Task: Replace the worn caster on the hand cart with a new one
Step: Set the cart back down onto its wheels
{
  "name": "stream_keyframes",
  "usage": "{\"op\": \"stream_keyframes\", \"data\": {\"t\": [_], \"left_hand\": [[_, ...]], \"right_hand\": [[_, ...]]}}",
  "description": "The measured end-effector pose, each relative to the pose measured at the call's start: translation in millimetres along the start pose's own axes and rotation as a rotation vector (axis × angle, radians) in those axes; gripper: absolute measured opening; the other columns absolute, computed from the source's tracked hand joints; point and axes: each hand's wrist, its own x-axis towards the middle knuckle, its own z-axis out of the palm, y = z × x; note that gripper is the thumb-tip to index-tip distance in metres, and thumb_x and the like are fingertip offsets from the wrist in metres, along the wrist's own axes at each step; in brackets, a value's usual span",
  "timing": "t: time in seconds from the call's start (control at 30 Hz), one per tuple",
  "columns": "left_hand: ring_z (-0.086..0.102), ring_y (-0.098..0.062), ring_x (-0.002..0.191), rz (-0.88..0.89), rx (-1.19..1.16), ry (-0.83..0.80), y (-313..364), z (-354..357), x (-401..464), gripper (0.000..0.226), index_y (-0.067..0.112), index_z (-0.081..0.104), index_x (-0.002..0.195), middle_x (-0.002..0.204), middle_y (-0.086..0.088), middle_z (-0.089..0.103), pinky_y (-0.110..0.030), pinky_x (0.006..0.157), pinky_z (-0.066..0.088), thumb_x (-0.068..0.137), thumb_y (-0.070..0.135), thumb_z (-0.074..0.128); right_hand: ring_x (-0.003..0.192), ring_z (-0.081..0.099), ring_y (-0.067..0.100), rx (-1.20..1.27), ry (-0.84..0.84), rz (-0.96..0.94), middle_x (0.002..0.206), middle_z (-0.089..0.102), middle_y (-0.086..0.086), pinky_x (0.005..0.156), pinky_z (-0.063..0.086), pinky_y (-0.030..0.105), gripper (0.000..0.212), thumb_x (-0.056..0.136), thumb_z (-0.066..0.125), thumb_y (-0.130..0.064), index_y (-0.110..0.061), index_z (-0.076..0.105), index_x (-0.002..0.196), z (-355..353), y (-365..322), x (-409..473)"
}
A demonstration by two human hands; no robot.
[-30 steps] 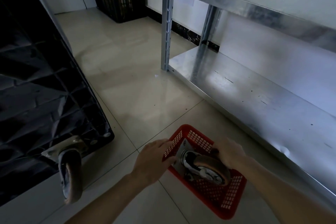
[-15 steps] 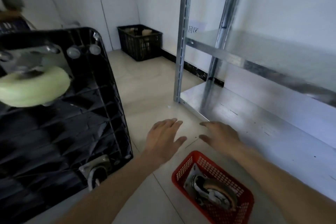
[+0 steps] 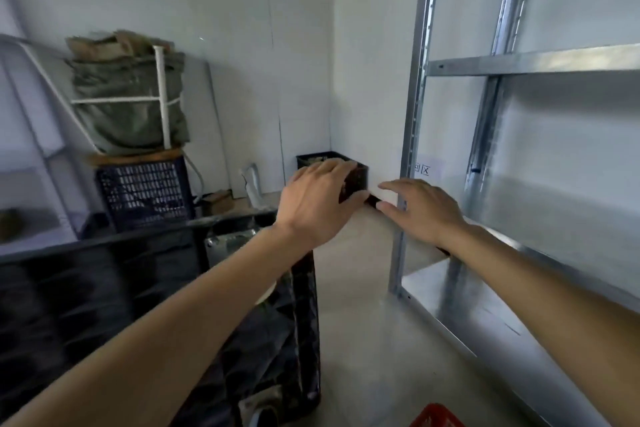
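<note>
The black hand cart (image 3: 104,288) stands tipped on its side at the left, its ribbed underside facing me. A metal caster plate (image 3: 228,243) shows on it beneath my left forearm, and part of a lower caster (image 3: 259,409) peeks out at the bottom edge. My left hand (image 3: 318,204) and my right hand (image 3: 422,208) are both raised in the air in front of me, fingers spread, holding nothing. Only a corner of the red basket (image 3: 436,418) shows at the bottom; the caster inside it is out of view.
A galvanized metal shelf rack (image 3: 412,149) fills the right side, its lowest shelf (image 3: 485,315) near the floor. A black crate (image 3: 356,173) sits in the far corner behind my left hand. A dark blue crate (image 3: 145,191) with a green bundle (image 3: 128,97) stands at the left.
My hands let go of the caster in the red basket and rose, open and spread. My view swung upward, so the basket slid almost out of the bottom of the frame.
</note>
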Motion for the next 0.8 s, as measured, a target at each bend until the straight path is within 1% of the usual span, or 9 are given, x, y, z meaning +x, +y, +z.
{"op": "stream_keyframes", "data": {"t": [0.13,0.2,0.33,0.43,0.57,0.63,0.7,0.8], "left_hand": [[0.045,-0.017,0.138,-0.162,0.069,0.022,-61.4,-51.8,-15.9,0.056,0.028,0.044,0.149,0.153,0.008,0.047,-0.036,0.11,0.034,0.101,0.056,0.045],[0.047,-0.018,0.136,-0.251,0.102,0.005,-93.8,-66.4,-34.6,0.055,0.028,0.046,0.148,0.151,0.007,0.049,-0.038,0.11,0.035,0.101,0.056,0.045],[0.052,-0.02,0.131,-0.386,0.177,-0.065,-150.2,-71.4,-71.7,0.054,0.027,0.052,0.143,0.143,0.005,0.056,-0.039,0.105,0.04,0.1,0.059,0.044],[0.055,-0.022,0.129,-0.461,0.189,-0.114,-180.4,-63.2,-84.4,0.059,0.028,0.053,0.143,0.143,0.006,0.057,-0.039,0.101,0.045,0.098,0.065,0.042],[0.058,-0.023,0.125,-0.483,0.212,-0.139,-208.4,-44.9,-81.0,0.065,0.03,0.055,0.141,0.141,0.007,0.06,-0.039,0.096,0.049,0.095,0.073,0.038],[0.058,-0.023,0.123,-0.459,0.203,-0.114,-217.1,-35.8,-70.7,0.066,0.032,0.057,0.138,0.138,0.008,0.061,-0.039,0.095,0.05,0.094,0.075,0.034],[0.056,-0.022,0.126,-0.434,0.212,-0.118,-224.4,-25.7,-57.8,0.066,0.031,0.056,0.139,0.14,0.007,0.06,-0.039,0.096,0.046,0.095,0.074,0.035],[0.048,-0.02,0.136,-0.437,0.199,-0.24,-236.5,-9.5,-45.6,0.075,0.035,0.047,0.146,0.151,0.007,0.051,-0.041,0.105,0.042,0.09,0.082,0.031]], "right_hand": [[0.134,0.051,0.017,0.097,0.042,-0.119,0.149,0.052,-0.01,0.1,0.047,0.036,0.048,0.1,0.05,-0.054,-0.033,0.055,0.143,-0.4,-63.2,34.0],[0.135,0.05,0.015,0.133,0.017,-0.179,0.15,0.05,-0.012,0.101,0.048,0.039,0.05,0.1,0.048,-0.057,-0.033,0.054,0.143,8.6,-94.4,46.5],[0.136,0.048,0.015,0.155,-0.074,-0.251,0.152,0.046,-0.015,0.102,0.047,0.041,0.053,0.1,0.042,-0.063,-0.036,0.05,0.145,33.8,-145.9,61.1],[0.135,0.049,0.016,0.185,-0.129,-0.244,0.151,0.046,-0.015,0.099,0.043,0.039,0.054,0.101,0.039,-0.064,-0.036,0.05,0.145,54.4,-165.0,69.5],[0.131,0.052,0.019,0.205,-0.207,-0.215,0.149,0.049,-0.011,0.09,0.041,0.037,0.057,0.099,0.035,-0.069,-0.037,0.05,0.145,84.0,-172.1,90.9],[0.134,0.05,0.021,0.266,-0.25,-0.179,0.151,0.049,-0.006,0.096,0.044,0.04,0.06,0.098,0.038,-0.069,-0.035,0.049,0.146,95.3,-172.8,109.4],[0.137,0.049,0.023,0.371,-0.297,-0.125,0.155,0.046,-0.001,0.103,0.043,0.041,0.065,0.098,0.043,-0.067,-0.028,0.045,0.15,105.9,-175.6,131.4],[0.141,0.044,0.026,0.374,-0.407,-0.068,0.158,0.041,0.004,0.108,0.041,0.04,0.079,0.095,0.048,-0.068,-0.02,0.035,0.156,127.0,-183.9,163.6]]}}
